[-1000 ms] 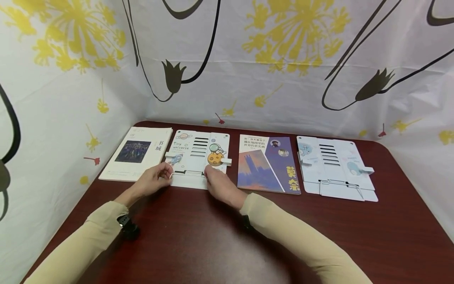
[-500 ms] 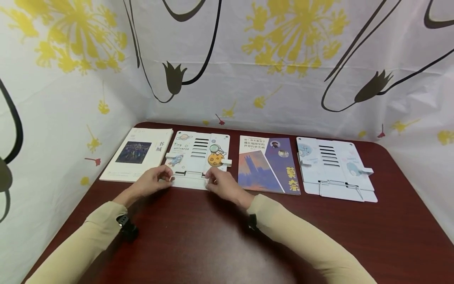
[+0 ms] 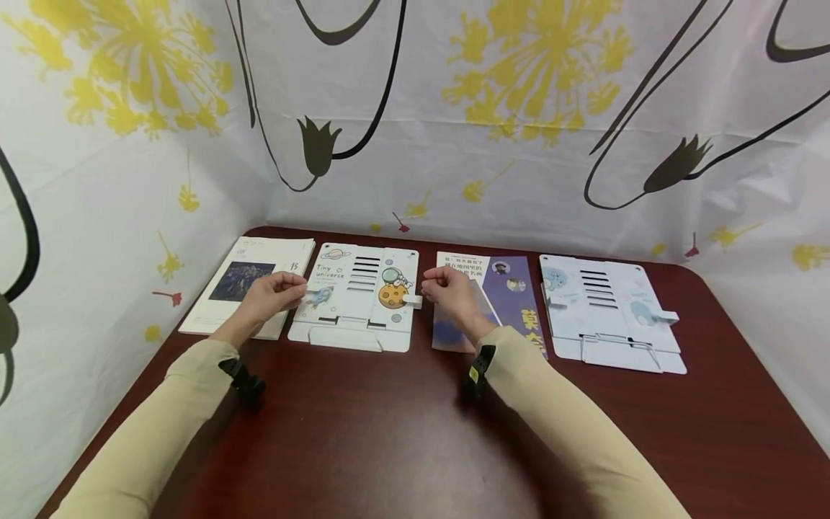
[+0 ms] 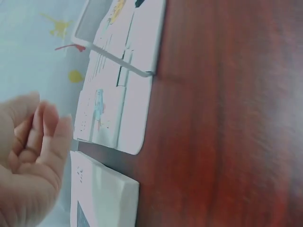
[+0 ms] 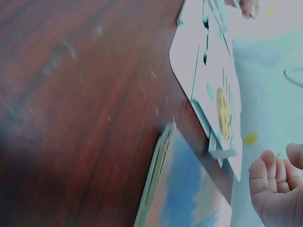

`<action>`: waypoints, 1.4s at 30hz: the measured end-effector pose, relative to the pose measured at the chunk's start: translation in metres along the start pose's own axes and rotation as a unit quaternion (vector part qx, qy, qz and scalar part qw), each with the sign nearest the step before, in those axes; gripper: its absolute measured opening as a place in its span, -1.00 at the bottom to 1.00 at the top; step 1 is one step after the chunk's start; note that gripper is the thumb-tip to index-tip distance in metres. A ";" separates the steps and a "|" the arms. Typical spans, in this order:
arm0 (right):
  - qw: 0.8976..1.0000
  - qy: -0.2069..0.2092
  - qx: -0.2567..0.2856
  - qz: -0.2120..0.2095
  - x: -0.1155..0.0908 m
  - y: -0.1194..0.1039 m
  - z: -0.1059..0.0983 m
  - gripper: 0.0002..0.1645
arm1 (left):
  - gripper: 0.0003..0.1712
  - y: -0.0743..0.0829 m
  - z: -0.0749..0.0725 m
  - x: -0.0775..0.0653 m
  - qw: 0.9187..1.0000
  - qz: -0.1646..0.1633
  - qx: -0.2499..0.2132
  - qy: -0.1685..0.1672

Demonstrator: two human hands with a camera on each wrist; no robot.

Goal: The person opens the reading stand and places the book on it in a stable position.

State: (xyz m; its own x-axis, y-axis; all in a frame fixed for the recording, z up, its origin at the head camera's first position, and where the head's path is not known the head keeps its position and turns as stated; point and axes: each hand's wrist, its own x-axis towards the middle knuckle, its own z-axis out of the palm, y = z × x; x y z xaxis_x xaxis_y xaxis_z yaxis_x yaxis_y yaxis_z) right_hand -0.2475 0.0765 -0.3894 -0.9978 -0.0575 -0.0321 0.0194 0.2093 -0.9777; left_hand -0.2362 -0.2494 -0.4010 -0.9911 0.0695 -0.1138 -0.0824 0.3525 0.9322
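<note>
A white book stand with space drawings and the words "Tiny universe" lies flat on the table, its wire bracket at the front edge. My left hand hovers by the stand's left side, near the small left clip; its fingers are loosely bent and nothing shows between them. Beyond the right clip, my right hand hangs over the purple book and hides part of its cover. In the right wrist view its fingers are relaxed and hold nothing.
A cream-coloured book lies left of the stand. Farther right is a second white book stand with pale blue drawings. All lie on the dark red table, with a patterned cloth hanging behind.
Both hands have let go of the bracket's ends at the stand's front edge. The left hand has moved up and slightly left, the right up and to the right.
</note>
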 end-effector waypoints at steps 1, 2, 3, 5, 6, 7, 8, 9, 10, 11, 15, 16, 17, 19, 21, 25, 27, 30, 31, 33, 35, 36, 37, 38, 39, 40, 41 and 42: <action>1.000 0.003 -0.005 0.002 0.003 0.001 -0.002 -0.68 | -0.57 0.001 0.000 0.002 1.000 -0.003 0.001 0.009; 1.000 0.006 -0.016 0.006 0.005 0.002 -0.003 -0.68 | -0.57 0.002 0.000 0.005 1.000 -0.006 0.003 0.018; 1.000 0.007 -0.026 0.011 0.007 0.003 -0.004 -0.67 | -0.59 0.003 0.001 0.008 1.000 -0.009 0.004 0.028; 0.999 0.005 -0.052 0.014 0.011 0.005 -0.004 -0.66 | -0.59 0.004 0.001 0.012 0.999 -0.015 0.011 0.046; 0.998 0.002 -0.058 0.019 0.013 0.006 -0.004 -0.65 | -0.59 0.005 0.001 0.015 0.998 -0.020 0.016 0.055; 0.998 -0.001 -0.059 0.024 0.015 0.006 -0.004 -0.65 | -0.59 0.005 0.002 0.017 0.998 -0.023 0.022 0.063; 0.998 -0.003 -0.061 0.030 0.017 0.007 -0.003 -0.64 | -0.59 0.005 0.002 0.020 0.997 -0.028 0.026 0.071; 0.997 -0.006 -0.064 0.035 0.019 0.008 -0.002 -0.63 | -0.59 0.005 0.002 0.023 0.996 -0.034 0.029 0.077; 0.997 -0.009 -0.063 0.041 0.021 0.008 0.000 -0.63 | -0.59 0.004 0.002 0.025 0.995 -0.040 0.034 0.083; 0.997 -0.012 -0.059 0.049 0.022 0.008 0.001 -0.62 | -0.58 0.003 0.002 0.028 0.994 -0.046 0.037 0.087; 0.995 -0.019 -0.074 0.064 0.028 0.009 0.006 -0.61 | -0.59 -0.001 0.003 0.038 0.992 -0.072 0.043 0.099; 0.994 -0.019 -0.079 0.067 0.029 0.009 0.007 -0.61 | -0.58 -0.002 0.004 0.040 0.991 -0.075 0.046 0.097; 0.994 -0.019 -0.083 0.070 0.030 0.009 0.008 -0.61 | -0.58 -0.003 0.004 0.042 0.992 -0.078 0.045 0.093; 0.992 -0.016 -0.094 0.078 0.032 0.009 0.010 -0.61 | -0.56 -0.005 0.005 0.045 0.992 -0.080 0.047 0.085; 0.991 -0.014 -0.100 0.085 0.034 0.010 0.011 -0.61 | -0.54 -0.006 0.005 0.048 0.993 -0.081 0.049 0.075; 0.990 -0.013 -0.103 0.093 0.036 0.010 0.013 -0.60 | -0.52 -0.005 0.005 0.052 0.993 -0.086 0.053 0.062; 0.990 -0.013 -0.101 0.099 0.038 0.011 0.015 -0.60 | -0.51 -0.003 0.004 0.053 0.993 -0.089 0.060 0.054; 0.988 -0.012 -0.114 0.105 0.039 0.012 0.016 -0.61 | -0.51 0.001 0.004 0.055 0.992 -0.094 0.075 0.043; 0.987 -0.011 -0.118 0.106 0.040 0.012 0.017 -0.62 | -0.51 0.003 0.004 0.055 0.991 -0.096 0.081 0.040; 0.986 -0.007 -0.127 0.104 0.041 0.013 0.017 -0.62 | -0.51 0.005 0.004 0.057 0.990 -0.100 0.091 0.034; 0.986 -0.003 -0.129 0.102 0.042 0.013 0.018 -0.62 | -0.50 0.006 0.004 0.058 0.989 -0.102 0.101 0.027; 0.986 -0.002 -0.128 0.102 0.043 0.013 0.018 -0.62 | -0.50 0.007 0.004 0.059 0.988 -0.104 0.108 0.023; 0.986 -0.001 -0.129 0.102 0.043 0.013 0.018 -0.62 | -0.50 0.007 0.005 0.059 0.988 -0.105 0.115 0.020; 0.986 -0.001 -0.131 0.102 0.043 0.013 0.019 -0.62 | -0.50 0.007 0.005 0.060 0.987 -0.106 0.120 0.019; 0.986 -0.002 -0.133 0.104 0.043 0.014 0.020 -0.62 | -0.50 0.007 0.006 0.060 0.986 -0.107 0.124 0.019; 0.985 -0.003 -0.134 0.106 0.043 0.014 0.020 -0.63 | -0.50 0.007 0.007 0.060 0.986 -0.106 0.131 0.018; 0.985 -0.005 -0.136 0.107 0.043 0.014 0.021 -0.63 | -0.50 0.007 0.008 0.061 0.985 -0.106 0.134 0.020; 0.985 -0.007 -0.137 0.107 0.042 0.014 0.021 -0.62 | -0.50 0.007 0.009 0.061 0.985 -0.105 0.137 0.024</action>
State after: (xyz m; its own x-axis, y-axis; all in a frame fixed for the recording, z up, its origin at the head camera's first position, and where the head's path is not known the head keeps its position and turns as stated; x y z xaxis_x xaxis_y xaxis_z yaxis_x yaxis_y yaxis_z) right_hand -0.2882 0.0562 -0.4092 -0.9715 0.0029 -0.2371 0.2102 0.4732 -0.8555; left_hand -0.2959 -0.2340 -0.4047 -0.9596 -0.0730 -0.2717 -0.2608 0.5936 0.7613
